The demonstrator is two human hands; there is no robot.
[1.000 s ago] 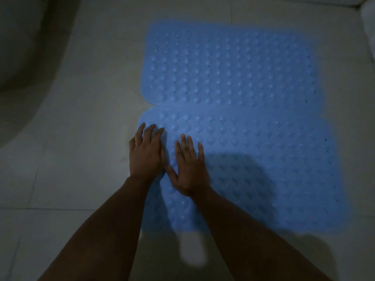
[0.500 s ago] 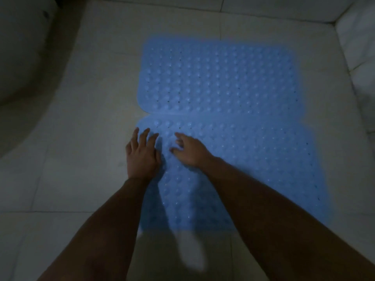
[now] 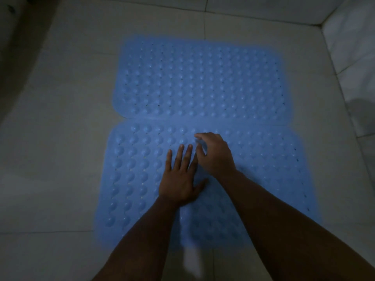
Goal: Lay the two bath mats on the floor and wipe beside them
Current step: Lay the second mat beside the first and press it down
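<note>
Blue rubber-like material with rows of small bumps covers the middle of the frame: two bath mats lie flat on the pale tiled floor (image 3: 60,138). The far mat (image 3: 198,82) fills the upper centre, and the near mat (image 3: 263,179) fills the lower centre. Their long edges touch along one line, or perhaps overlap a little; the dim light does not allow to decide.

Both hands are on the near mat, close to each other. The left hand (image 3: 180,179) lies flat, palm down, with the fingers spread and straight; it grasps nothing. It seems to press the mat against the floor, probably so that the mat sits flat and grips the tiles. The right hand (image 3: 215,153) is just above and to the right of it, with the fingers curled downward so that the tips meet the bumps. It holds nothing either, and looks to be pushing or smoothing near the joint of the two mats.

No cloth or other wiping tool can be seen, so the wiping beside the mats appears not yet done. No container is in view; a dark rounded form in the upper left corner is too dim to name.
</note>
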